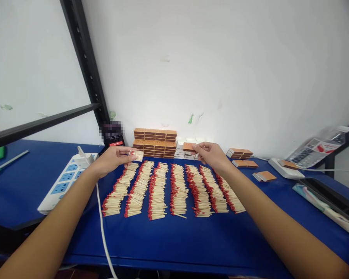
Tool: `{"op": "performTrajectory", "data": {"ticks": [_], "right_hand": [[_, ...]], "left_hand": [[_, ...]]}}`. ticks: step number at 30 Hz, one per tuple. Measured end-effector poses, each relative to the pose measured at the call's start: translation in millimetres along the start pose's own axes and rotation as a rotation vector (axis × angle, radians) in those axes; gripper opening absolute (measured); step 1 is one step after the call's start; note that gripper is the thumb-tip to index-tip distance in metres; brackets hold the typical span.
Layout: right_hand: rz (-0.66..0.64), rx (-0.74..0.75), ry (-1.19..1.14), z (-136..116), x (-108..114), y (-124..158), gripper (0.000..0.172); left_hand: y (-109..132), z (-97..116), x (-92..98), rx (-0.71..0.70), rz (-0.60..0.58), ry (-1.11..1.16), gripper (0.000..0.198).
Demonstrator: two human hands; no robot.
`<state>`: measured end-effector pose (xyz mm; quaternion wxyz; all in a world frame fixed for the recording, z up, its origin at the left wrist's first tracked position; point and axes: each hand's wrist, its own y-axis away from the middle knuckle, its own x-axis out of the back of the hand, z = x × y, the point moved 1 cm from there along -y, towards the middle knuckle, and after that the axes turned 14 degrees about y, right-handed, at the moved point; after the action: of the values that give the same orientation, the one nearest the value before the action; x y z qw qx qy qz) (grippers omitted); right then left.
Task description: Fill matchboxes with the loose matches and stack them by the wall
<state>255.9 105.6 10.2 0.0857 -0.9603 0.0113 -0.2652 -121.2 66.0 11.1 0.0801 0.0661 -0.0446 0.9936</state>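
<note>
Several rows of red-tipped matches (171,190) lie side by side on the blue table (174,240). My left hand (112,159) is closed on a small white matchbox tray (137,155) above the far end of the left rows. My right hand (211,154) pinches an orange matchbox sleeve (189,147) over the far end of the right rows. Behind both hands a stack of orange matchboxes (155,143) stands against the wall, with white inner trays (186,154) beside it.
A white power strip (64,182) with a cord lies at the left. A black shelf frame (84,62) rises behind it. More orange matchboxes (241,154) and loose ones (266,176) lie to the right, near a white device (285,167), a calculator (311,151) and a black tray (331,197).
</note>
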Motion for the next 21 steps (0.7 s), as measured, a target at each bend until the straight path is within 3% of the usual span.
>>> {"op": "performTrajectory", "data": {"ticks": [3,8,15,18,21], "right_hand": [[-0.042,0.024,0.009,-17.5,-24.0,-13.1,0.041],[0.03,0.075,0.323,-41.8,-63.0,-32.7,0.027],[0.211,0.055,0.584,-40.1,-75.4,-34.0,0.024],[0.253,0.222,0.78,-41.6,-77.1,-25.0,0.034],[0.17,0.449,0.911,-44.5,-80.5,-20.3,0.031]], "left_hand": [[1.8,0.1,0.8,0.009,0.037,0.02,0.068],[1.8,-3.3,1.9,0.008,0.04,0.027,0.067],[0.9,-5.7,0.2,0.012,0.018,0.06,0.062],[1.5,-4.8,-0.5,0.018,0.034,0.064,0.061],[2.0,-4.1,-0.9,0.028,0.043,0.075,0.061]]}}
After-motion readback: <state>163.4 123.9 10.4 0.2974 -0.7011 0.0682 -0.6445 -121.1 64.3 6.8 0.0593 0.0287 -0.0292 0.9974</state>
